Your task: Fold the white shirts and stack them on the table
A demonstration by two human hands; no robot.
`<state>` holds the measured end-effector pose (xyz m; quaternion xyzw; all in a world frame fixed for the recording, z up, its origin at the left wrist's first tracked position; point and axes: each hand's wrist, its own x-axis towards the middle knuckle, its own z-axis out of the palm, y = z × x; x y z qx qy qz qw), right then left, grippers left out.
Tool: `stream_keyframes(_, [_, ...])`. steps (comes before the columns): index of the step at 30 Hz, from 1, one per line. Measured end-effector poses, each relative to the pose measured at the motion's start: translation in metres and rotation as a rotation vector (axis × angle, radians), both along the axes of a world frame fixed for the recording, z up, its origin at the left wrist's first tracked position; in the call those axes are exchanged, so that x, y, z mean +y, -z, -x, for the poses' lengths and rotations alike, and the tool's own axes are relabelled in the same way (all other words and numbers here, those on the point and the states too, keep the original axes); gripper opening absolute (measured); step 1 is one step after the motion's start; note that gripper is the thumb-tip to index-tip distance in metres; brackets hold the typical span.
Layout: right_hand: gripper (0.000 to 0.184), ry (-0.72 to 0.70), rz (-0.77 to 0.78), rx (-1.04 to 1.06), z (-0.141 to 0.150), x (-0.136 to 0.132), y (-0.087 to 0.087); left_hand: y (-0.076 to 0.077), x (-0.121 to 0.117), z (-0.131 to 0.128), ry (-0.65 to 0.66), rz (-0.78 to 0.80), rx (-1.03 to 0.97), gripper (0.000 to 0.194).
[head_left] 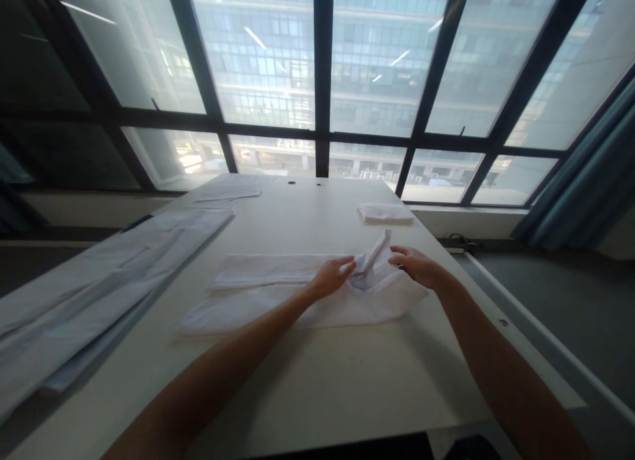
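Note:
A white garment (302,308) lies partly folded across the table in front of me, its long side running left to right. At its right end, a collar-like flap (376,253) stands up from the cloth. My left hand (333,277) rests over the garment, thumb and fingers closed on cloth at the left side of that flap. On the flap's other side, my right hand (417,266) has its fingertips closed on the garment's edge. The exact grip of the right fingertips is partly hidden by their angle.
More white garments (124,268) lie stretched along the table's left side. A folded white cloth (385,213) sits near the right edge, and flat white sheets (231,187) at the far left. Beyond the white table (317,215) are large windows (377,69). A blue curtain (585,162) hangs right.

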<state>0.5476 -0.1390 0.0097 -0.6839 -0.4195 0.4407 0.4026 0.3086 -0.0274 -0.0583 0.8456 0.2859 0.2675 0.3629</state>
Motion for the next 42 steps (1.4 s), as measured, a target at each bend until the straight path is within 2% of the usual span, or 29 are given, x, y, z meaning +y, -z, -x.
stream_keyframes(4, [0.057,-0.039,-0.043,-0.144,0.053,0.019,-0.021,-0.005,0.019,0.002,-0.08,0.524,-0.341,0.062])
stream_keyframes(7, [0.06,-0.138,-0.023,-0.188,0.101,0.031,-0.019,-0.004,0.026,0.009,-0.049,0.785,-0.405,0.068])
stream_keyframes(9, [0.052,-0.271,-0.044,-0.22,0.128,0.03,-0.009,-0.002,0.028,0.012,-0.052,0.846,-0.392,0.068])
stream_keyframes(10, [0.044,-0.33,-0.106,-0.267,0.137,0.025,-0.003,-0.001,0.028,0.013,-0.07,0.853,-0.392,0.063])
stream_keyframes(12, [0.034,-0.383,-0.336,-0.418,0.145,0.008,0.012,0.002,0.028,0.013,-0.127,0.854,-0.406,0.054])
stream_keyframes(14, [0.036,-0.369,-0.557,-0.612,0.143,-0.015,0.029,0.006,0.026,0.011,-0.157,0.848,-0.459,0.071])
stream_keyframes(15, [0.043,-0.393,-0.602,-0.711,0.138,-0.026,0.037,0.007,0.025,0.01,-0.146,0.842,-0.492,0.083])
stream_keyframes(17, [0.064,-0.456,-0.61,-0.865,0.129,-0.045,0.053,0.009,0.021,0.007,-0.108,0.798,-0.538,0.094])
stream_keyframes(19, [0.077,-0.509,-0.588,-0.974,0.122,-0.056,0.068,0.009,0.018,0.006,-0.089,0.714,-0.506,0.084])
stream_keyframes(21, [0.073,-0.533,-0.579,-1.052,0.119,-0.058,0.079,0.009,0.016,0.007,-0.135,0.629,-0.422,0.069])
stream_keyframes(23, [0.066,-0.542,-0.583,-1.1,0.121,-0.056,0.084,0.008,0.015,0.008,-0.215,0.548,-0.36,0.063])
stream_keyframes(27, [0.061,-0.556,-0.6,-1.136,0.131,-0.05,0.081,0.007,0.016,0.012,-0.332,0.273,-0.236,0.053])
stream_keyframes(30, [0.059,-0.59,-0.561,-1.132,0.138,-0.053,0.078,0.007,0.016,0.013,-0.332,0.001,0.03,0.049])
stream_keyframes(33, [0.056,-0.63,-0.519,-1.041,0.138,-0.056,0.075,0.007,0.012,0.014,-0.326,-0.176,0.229,0.045])
stream_keyframes(35, [0.054,-0.592,-0.519,-0.928,0.133,-0.05,0.071,0.007,0.007,0.017,-0.401,-0.287,0.313,0.042])
stream_keyframes(37, [0.054,-0.467,-0.52,-0.842,0.126,-0.035,0.067,0.007,0.002,0.018,-0.444,-0.431,0.363,0.044])
stream_keyframes(38, [0.055,-0.385,-0.51,-0.823,0.123,-0.023,0.065,0.007,-0.001,0.018,-0.41,-0.49,0.365,0.047])
stream_keyframes(40, [0.056,-0.266,-0.46,-0.837,0.117,0.004,0.064,0.009,-0.006,0.017,-0.244,-0.565,0.378,0.055])
stream_keyframes(42, [0.057,-0.254,-0.37,-0.88,0.112,0.032,0.068,0.013,-0.01,0.014,-0.081,-0.577,0.439,0.06])
